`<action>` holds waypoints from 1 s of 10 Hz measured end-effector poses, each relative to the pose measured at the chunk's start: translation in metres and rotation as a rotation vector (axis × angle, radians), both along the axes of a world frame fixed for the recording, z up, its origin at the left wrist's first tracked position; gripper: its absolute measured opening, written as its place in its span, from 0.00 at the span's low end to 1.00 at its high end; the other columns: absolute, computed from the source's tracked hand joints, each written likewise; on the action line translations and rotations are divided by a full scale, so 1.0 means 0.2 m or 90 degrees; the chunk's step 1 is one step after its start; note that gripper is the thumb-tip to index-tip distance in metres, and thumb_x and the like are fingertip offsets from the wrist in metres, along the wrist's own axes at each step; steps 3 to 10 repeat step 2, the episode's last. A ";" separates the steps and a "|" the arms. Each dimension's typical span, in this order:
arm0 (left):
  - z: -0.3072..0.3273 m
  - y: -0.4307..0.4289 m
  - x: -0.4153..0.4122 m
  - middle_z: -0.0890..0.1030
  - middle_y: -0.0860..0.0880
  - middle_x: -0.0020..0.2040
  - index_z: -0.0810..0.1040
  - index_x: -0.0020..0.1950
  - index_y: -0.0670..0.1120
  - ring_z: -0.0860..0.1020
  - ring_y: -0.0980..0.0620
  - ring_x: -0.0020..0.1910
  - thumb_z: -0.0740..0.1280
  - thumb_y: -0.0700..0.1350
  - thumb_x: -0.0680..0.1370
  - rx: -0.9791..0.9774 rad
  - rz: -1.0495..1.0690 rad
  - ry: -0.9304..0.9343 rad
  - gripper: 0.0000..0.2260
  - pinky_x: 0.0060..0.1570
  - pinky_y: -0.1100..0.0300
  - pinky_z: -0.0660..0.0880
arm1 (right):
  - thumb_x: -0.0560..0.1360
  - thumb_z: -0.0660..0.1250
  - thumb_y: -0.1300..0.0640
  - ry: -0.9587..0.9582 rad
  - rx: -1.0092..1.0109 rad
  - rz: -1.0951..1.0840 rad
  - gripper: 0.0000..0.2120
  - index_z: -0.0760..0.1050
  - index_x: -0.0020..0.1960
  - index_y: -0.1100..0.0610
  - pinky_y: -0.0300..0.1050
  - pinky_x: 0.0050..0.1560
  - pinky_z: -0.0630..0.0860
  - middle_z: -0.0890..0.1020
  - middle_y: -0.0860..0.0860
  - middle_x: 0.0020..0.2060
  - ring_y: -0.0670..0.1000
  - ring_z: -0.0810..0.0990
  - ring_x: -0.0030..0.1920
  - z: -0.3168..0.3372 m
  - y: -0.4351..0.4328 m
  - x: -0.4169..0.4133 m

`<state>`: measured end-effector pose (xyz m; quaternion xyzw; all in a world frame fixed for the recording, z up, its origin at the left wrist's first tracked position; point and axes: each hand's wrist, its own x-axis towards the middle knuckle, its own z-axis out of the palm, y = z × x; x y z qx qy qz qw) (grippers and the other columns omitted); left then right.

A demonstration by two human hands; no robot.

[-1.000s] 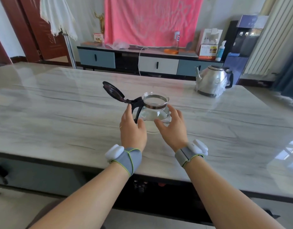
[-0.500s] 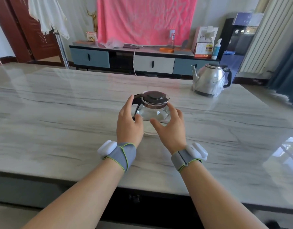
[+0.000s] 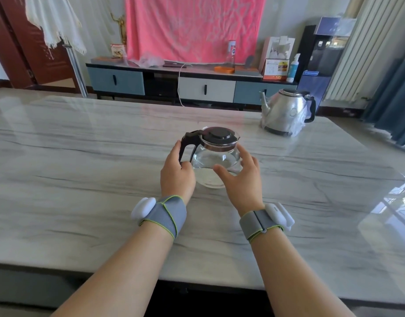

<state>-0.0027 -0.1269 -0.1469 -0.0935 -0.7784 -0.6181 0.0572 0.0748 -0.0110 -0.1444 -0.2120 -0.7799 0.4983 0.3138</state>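
Two bare forearms come in from the bottom edge of the frame, and each one wears one grey wristband with a white unit on it. Above them, near the middle of the frame, are two hands. The left hand [image 3: 177, 170] has its fingers and thumb curled round the black handle [image 3: 187, 144]. The right hand [image 3: 241, 177] is half open and cups the right side of the glass belly, with the thumb spread over the front.

Between the hands stands one glass pot [image 3: 216, 156], upright on the pale marble surface [image 3: 82, 168], just above the centre of the frame. Its one black lid [image 3: 219, 133] lies flat on the rim. There is clear liquid in the lower part. The handle points to the left of the frame and the small spout to the right, so the long axis runs from left to right.

Further, at the upper right, one metal kettle [image 3: 286, 112] stands on the same surface, well apart from the pot. Behind it are one low cabinet [image 3: 206, 89] and one pink cloth [image 3: 192, 28] on the wall.
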 end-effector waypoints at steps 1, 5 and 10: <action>-0.02 -0.01 -0.04 0.76 0.54 0.71 0.72 0.75 0.55 0.73 0.52 0.71 0.56 0.36 0.77 0.059 -0.014 -0.023 0.29 0.70 0.56 0.69 | 0.78 0.75 0.56 -0.003 -0.063 -0.011 0.34 0.67 0.81 0.53 0.46 0.70 0.72 0.73 0.49 0.68 0.45 0.72 0.63 0.02 0.03 0.02; -0.02 -0.02 -0.05 0.79 0.58 0.67 0.72 0.73 0.61 0.76 0.52 0.66 0.55 0.42 0.72 0.061 -0.020 -0.041 0.31 0.67 0.51 0.73 | 0.80 0.74 0.56 0.039 -0.145 -0.031 0.25 0.73 0.75 0.52 0.44 0.61 0.75 0.78 0.48 0.64 0.47 0.79 0.61 0.07 0.06 0.05; -0.02 -0.02 -0.05 0.79 0.58 0.67 0.72 0.73 0.61 0.76 0.52 0.66 0.55 0.42 0.72 0.061 -0.020 -0.041 0.31 0.67 0.51 0.73 | 0.80 0.74 0.56 0.039 -0.145 -0.031 0.25 0.73 0.75 0.52 0.44 0.61 0.75 0.78 0.48 0.64 0.47 0.79 0.61 0.07 0.06 0.05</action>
